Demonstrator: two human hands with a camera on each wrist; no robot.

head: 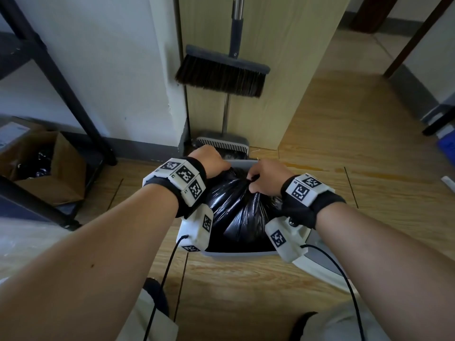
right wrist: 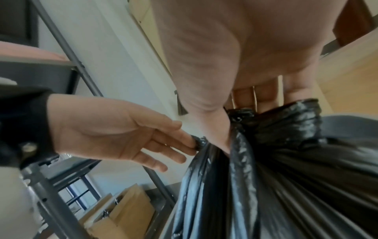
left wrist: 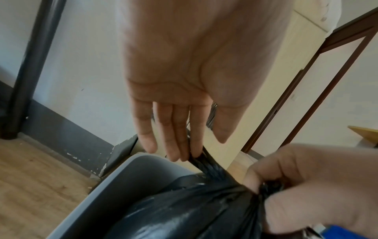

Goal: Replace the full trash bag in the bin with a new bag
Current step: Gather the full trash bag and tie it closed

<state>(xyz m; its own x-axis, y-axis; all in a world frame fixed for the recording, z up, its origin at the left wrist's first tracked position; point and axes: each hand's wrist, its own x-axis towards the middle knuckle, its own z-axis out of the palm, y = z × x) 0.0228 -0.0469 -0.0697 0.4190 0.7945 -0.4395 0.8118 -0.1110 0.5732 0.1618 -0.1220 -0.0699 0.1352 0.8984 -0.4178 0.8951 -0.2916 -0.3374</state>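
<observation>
A black trash bag (head: 236, 210) sits inside the grey bin (head: 236, 254) on the wooden floor, its top gathered into a neck. My right hand (head: 266, 180) grips that neck with curled fingers; in the right wrist view the right hand (right wrist: 214, 113) is wrapped round the bunched bag (right wrist: 286, 161). My left hand (head: 211, 163) is over the far left rim. In its wrist view the left hand (left wrist: 184, 145) keeps nearly straight fingers and pinches a twisted strip of the bag (left wrist: 184, 210) that stretches to the right hand (left wrist: 306, 186). The bin's rim (left wrist: 114, 181) shows beneath.
A broom (head: 221, 75) and dustpan (head: 222, 143) stand against the wooden cabinet (head: 283, 70) just behind the bin. A black metal shelf frame (head: 61, 82) and an open cardboard box (head: 49, 166) are at the left. A white and grey lid-like part (head: 320, 262) lies at the bin's right.
</observation>
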